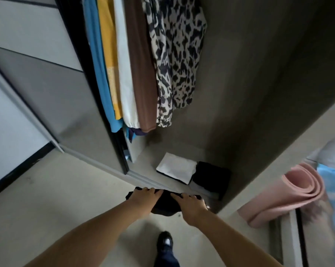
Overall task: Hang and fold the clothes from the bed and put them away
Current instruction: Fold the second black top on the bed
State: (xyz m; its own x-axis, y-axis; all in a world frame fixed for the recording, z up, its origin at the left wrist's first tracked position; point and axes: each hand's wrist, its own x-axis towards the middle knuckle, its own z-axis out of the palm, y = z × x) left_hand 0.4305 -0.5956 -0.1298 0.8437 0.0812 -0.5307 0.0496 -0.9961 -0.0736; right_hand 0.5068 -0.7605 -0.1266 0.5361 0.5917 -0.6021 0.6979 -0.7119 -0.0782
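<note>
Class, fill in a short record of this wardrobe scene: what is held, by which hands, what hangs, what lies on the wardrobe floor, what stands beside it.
held: folded black garment
hands: left hand and right hand, both on it
hanging: blue, yellow, white, brown clothes; black-and-white patterned blouse
wardrobe floor: folded white cloth, folded black pile
beside: rolled pink mat

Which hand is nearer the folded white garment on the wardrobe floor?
Left. The left hand sits below the folded white garment; the right hand lies further down and right. Both hold the folded black garment.
</note>
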